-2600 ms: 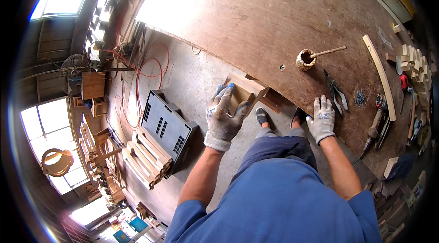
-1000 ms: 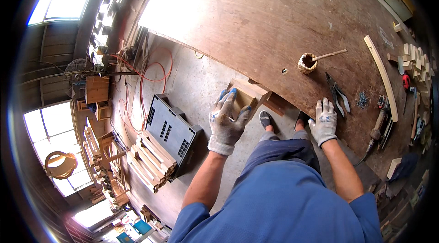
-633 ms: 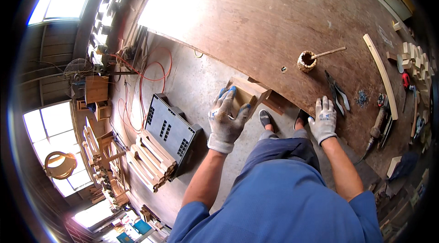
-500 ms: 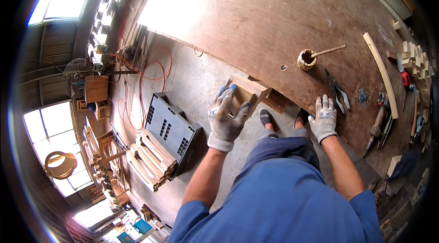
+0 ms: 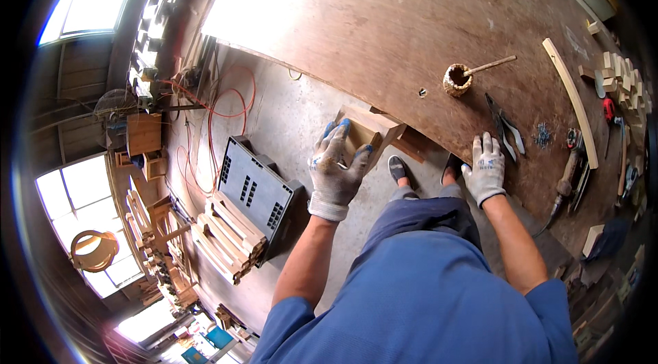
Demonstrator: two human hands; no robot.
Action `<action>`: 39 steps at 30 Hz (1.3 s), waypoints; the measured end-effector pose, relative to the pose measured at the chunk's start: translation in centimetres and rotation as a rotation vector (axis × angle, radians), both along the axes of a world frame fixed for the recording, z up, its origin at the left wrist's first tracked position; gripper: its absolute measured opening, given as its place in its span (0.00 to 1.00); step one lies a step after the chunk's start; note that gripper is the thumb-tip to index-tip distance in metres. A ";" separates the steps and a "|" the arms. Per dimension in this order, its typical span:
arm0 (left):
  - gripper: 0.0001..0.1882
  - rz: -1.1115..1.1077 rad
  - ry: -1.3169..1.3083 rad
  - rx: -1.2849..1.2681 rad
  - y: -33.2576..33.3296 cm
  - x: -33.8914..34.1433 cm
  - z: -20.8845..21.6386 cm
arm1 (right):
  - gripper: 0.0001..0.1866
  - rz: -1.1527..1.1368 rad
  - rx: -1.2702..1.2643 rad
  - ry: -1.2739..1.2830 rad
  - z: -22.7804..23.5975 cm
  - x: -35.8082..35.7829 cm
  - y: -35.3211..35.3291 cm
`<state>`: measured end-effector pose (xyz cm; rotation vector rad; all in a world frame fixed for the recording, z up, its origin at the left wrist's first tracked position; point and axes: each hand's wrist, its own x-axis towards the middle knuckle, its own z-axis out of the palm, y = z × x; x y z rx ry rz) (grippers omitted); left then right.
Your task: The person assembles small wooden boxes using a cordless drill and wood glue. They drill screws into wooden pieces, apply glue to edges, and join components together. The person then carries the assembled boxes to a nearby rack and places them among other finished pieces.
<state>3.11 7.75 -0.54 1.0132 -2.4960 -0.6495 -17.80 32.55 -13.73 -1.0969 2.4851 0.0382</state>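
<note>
Wooden piece [image 5: 378, 129] under left grip [image 5: 335, 171], spread, hold unclear, right grip [image 5: 486, 171] flat on tabletop [image 5: 384, 42]

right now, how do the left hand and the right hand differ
The left hand is curved against the wooden piece, thumb spread; the right hand lies flat, palm down, on the brown table. The left hand's glove shows bright blue fingertips, while the right hand's looks paler there. Both wear light gloves.
</note>
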 end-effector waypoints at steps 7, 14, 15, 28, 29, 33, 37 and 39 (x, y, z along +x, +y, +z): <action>0.31 0.007 -0.018 0.007 -0.1 0.2 -0.2 | 0.48 -0.013 -0.060 0.016 -0.8 0.1 0.2; 0.30 0.000 -0.025 0.014 0.0 0.1 0.2 | 0.46 -0.008 -0.022 0.001 -0.6 0.0 0.2; 0.30 -0.002 -0.029 0.006 0.0 0.2 0.1 | 0.46 -0.009 -0.021 0.004 -0.6 0.1 0.2; 0.31 0.003 -0.008 0.039 -0.1 0.5 -0.6 | 0.47 -0.015 -0.060 0.006 -0.8 0.1 0.3; 0.31 0.001 -0.002 0.040 -0.1 0.5 -0.7 | 0.47 -0.014 -0.067 0.006 -0.9 0.1 0.4; 0.31 -0.008 -0.005 0.028 -0.3 0.5 -0.8 | 0.46 -0.009 -0.027 0.012 -1.0 0.1 0.3; 0.31 -0.006 -0.018 0.013 -0.2 0.2 -0.4 | 0.46 -0.010 -0.016 0.008 -0.9 0.1 0.2; 0.31 -0.004 -0.016 0.028 -0.1 0.1 -0.3 | 0.46 -0.013 -0.013 0.006 -0.9 0.0 0.2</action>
